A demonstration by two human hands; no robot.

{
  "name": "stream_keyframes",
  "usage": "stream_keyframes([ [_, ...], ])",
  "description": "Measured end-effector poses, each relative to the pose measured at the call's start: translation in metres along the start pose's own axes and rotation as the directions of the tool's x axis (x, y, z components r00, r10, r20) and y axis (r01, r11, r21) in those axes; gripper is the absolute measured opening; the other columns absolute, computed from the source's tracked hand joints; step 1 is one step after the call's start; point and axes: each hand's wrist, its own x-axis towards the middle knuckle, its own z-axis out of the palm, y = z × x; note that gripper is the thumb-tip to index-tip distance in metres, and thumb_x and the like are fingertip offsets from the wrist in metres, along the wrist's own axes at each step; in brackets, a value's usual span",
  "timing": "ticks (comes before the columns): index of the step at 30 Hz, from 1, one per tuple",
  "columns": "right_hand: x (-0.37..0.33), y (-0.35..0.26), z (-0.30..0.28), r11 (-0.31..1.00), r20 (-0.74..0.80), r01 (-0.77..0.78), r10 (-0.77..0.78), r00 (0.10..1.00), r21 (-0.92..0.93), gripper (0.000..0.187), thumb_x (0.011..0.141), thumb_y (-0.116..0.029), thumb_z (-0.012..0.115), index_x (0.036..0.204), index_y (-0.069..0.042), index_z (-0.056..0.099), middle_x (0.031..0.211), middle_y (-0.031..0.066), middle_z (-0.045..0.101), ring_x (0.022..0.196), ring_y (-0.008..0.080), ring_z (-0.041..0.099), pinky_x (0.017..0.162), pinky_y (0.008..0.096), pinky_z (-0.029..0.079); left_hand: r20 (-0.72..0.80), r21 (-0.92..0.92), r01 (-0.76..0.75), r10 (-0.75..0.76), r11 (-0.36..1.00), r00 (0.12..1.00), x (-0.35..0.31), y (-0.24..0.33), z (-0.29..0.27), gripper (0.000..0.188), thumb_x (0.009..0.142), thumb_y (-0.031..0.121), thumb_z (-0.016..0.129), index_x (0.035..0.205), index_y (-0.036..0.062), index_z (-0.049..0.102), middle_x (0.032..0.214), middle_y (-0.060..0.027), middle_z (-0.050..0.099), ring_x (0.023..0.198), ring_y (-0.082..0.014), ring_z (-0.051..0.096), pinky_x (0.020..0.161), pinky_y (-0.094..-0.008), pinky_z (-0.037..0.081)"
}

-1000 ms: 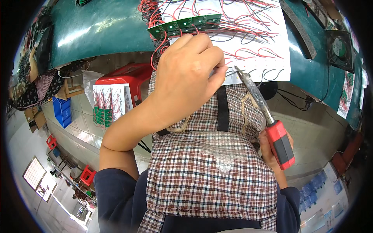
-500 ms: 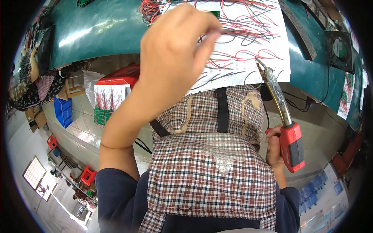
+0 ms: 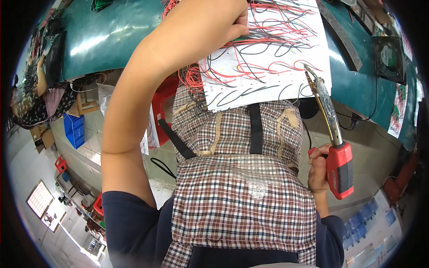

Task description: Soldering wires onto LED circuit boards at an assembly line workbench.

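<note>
My right hand [image 3: 318, 172] grips the red and black handle of a soldering gun [image 3: 331, 123], its long metal barrel pointing up toward the table. The tip ends over the right part of a white board sheet [image 3: 277, 80] with red and black wires [image 3: 281, 33] lying in rows on it. My left hand [image 3: 234, 20] reaches over the sheet's far left part, with the thumb and fingers curled together. A bit of green circuit board [image 3: 241, 39] shows just below its thumb; what the fingers hold is hidden. The left forearm covers part of the wires.
The sheet overhangs the edge of a green table [image 3: 111, 40] above my checked apron [image 3: 246, 201]. A dark metal bar [image 3: 342, 35] and a black fan [image 3: 389, 60] lie on the right. A red stool [image 3: 164, 102] and a blue bin [image 3: 73, 129] stand on the left. Another person sits far left.
My left hand has moved farther away over the sheet, uncovering wires at its near left corner. The soldering gun has shifted slightly right, still in my right hand.
</note>
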Motion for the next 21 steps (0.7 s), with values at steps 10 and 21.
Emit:
stream_keyframes([
  [10, 0.007, -0.004, 0.013, 0.970, -0.093, 0.072, -0.051, 0.994, 0.232, 0.025, 0.095, -0.018, 0.055, 0.110, 0.001, 0.050, 0.087, 0.0112, 0.053, 0.061, 0.0121, 0.044, 0.055, 0.0269, 0.042, -0.360, -0.146, -0.103, 0.044, 0.984, 0.932, -0.013, 0.001, 0.018, 0.015, 0.078, 0.004, 0.068, 0.089, 0.0022, 0.057, 0.078, -0.0118, 0.058, 0.066, -0.0289, 0.061, 0.059, -0.0361, 0.049],
  [21, 0.003, -0.005, 0.010, 0.975, -0.132, 0.015, 0.014, 0.991, 0.223, 0.026, 0.094, -0.018, 0.054, 0.111, 0.001, 0.051, 0.083, 0.0096, 0.053, 0.057, 0.0093, 0.042, 0.053, 0.0247, 0.040, -0.545, -0.075, -0.279, 0.195, 0.957, 0.815, -0.024, 0.048, 0.043, 0.012, 0.082, 0.004, 0.072, 0.094, 0.0031, 0.070, 0.083, -0.0083, 0.064, 0.067, -0.0206, 0.062, 0.059, -0.0295, 0.049],
])
